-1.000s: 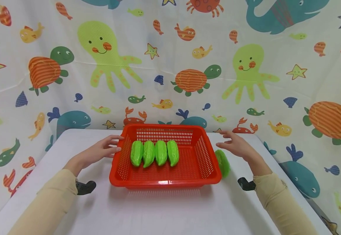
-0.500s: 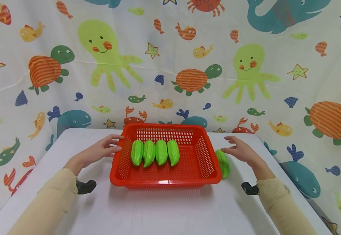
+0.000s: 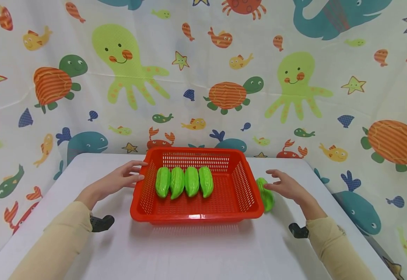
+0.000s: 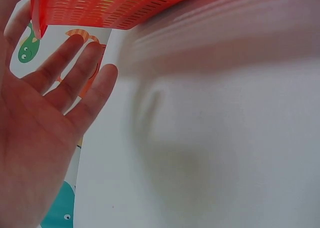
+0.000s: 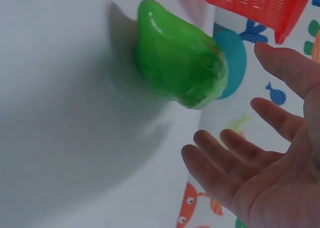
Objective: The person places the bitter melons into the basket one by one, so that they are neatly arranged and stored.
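A red slotted basket [image 3: 196, 216] stands mid-table with several green toy vegetables [image 3: 184, 181] lined up side by side in its left half. One more green vegetable [image 3: 266, 197] lies on the table against the basket's right wall. My right hand [image 3: 283, 186] hovers just right of it with fingers spread; in the right wrist view the hand [image 5: 250, 140] is open beside the vegetable [image 5: 177, 67] and no finger is around it. My left hand [image 3: 123, 178] rests flat-fingered against the basket's left rim; the left wrist view shows the open palm [image 4: 45, 118] below the basket [image 4: 115, 7].
The white table [image 3: 196, 252] has bare surface in front of the basket and on both sides. A sea-animal printed curtain [image 3: 203, 77] hangs right behind it. Black wrist mounts [image 3: 102, 223] [image 3: 299, 230] sit at both sleeves.
My right hand has come down and nearer, from beside the basket's far right corner to next to the loose green vegetable. The left hand and basket have stayed put.
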Demonstrator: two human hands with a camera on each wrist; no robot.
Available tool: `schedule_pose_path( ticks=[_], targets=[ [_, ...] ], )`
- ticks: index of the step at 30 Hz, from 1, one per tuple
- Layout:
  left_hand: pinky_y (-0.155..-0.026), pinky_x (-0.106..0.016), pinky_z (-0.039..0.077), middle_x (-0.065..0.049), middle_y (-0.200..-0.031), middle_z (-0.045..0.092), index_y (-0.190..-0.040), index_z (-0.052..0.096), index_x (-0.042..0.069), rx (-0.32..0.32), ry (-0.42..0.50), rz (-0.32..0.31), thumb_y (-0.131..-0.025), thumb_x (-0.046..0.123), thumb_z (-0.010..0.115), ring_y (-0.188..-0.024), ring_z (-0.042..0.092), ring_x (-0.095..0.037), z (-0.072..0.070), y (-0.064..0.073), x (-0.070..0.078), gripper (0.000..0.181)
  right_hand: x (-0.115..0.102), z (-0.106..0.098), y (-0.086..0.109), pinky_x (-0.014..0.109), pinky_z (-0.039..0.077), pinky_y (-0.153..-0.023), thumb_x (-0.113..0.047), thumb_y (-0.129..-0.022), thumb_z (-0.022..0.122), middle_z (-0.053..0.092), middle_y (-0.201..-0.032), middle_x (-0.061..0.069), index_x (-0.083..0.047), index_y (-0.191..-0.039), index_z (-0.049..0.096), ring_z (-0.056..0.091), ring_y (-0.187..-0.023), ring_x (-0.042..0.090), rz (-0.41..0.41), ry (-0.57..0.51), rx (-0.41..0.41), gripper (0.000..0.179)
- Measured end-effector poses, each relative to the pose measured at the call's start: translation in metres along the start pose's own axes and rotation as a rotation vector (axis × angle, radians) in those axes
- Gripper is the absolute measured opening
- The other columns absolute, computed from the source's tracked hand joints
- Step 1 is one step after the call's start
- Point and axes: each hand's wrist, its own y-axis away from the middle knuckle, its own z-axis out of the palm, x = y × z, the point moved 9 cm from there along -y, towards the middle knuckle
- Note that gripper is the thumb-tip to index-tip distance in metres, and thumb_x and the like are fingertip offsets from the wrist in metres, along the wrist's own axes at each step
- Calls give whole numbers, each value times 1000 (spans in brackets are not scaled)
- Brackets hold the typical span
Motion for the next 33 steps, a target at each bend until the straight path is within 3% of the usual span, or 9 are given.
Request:
schedule_pose_path(
  ticks=[15, 22, 33],
  targets=[
    [-96, -54, 48, -21, -149, 35, -151, 29, 18, 1, -5, -6, -95, 42, 60, -131, 41, -42, -1, 0, 0, 68, 11, 25, -1, 51, 52, -90, -32, -92, 67, 38, -145, 25, -15, -145, 42, 44, -125, 45, -14, -82, -80, 61],
    [-95, -53, 49, -20, -149, 35, -151, 29, 19, 2, 2, 1, -95, 41, 61, -131, 42, -41, -2, -1, -1, 68, 4, 27, -1, 54, 49, -93, -30, -95, 64, 44, -144, 20, -17, -140, 52, 45, -124, 41, -32, -34, -106, 48],
    [-95, -53, 50, -21, -148, 36, -151, 30, 19, -6, 9, 5, -95, 40, 60, -131, 41, -41, -1, -3, -3, 67, 9, 32, 1, 52, 50, -92, -39, -91, 68, 45, -140, 17, -18, -143, 47, 42, -125, 39, -18, -52, -123, 60]
  ],
)
